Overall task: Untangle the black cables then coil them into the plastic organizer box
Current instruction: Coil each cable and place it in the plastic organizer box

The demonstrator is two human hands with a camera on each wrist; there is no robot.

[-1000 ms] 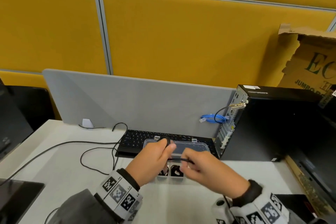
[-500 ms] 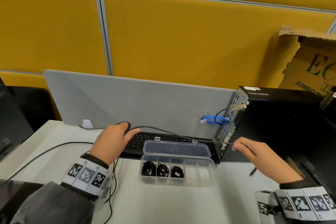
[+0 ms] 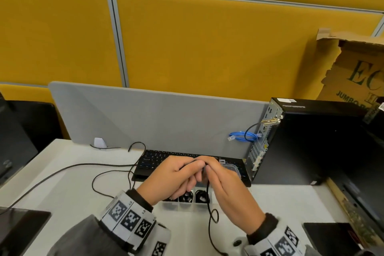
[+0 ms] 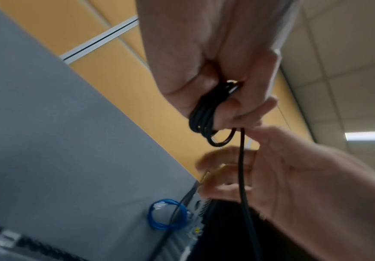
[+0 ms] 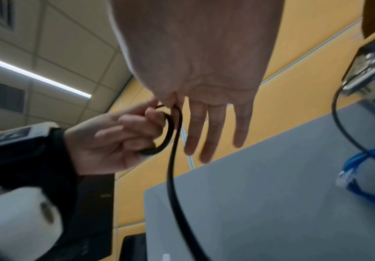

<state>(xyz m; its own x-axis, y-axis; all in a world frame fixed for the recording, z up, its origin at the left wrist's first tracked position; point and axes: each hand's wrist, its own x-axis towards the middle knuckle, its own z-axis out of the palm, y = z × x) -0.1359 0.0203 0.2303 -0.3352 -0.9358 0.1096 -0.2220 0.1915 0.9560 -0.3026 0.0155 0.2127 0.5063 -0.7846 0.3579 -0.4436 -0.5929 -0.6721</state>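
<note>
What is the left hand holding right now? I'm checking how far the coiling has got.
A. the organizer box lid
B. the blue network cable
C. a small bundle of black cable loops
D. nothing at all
C: in the left wrist view the left hand has its fingers curled round several loops of black cable, with the loose end hanging past the right hand.

Both hands meet, left hand (image 3: 176, 176) curled, right hand (image 3: 226, 189) fingers extended.
</note>
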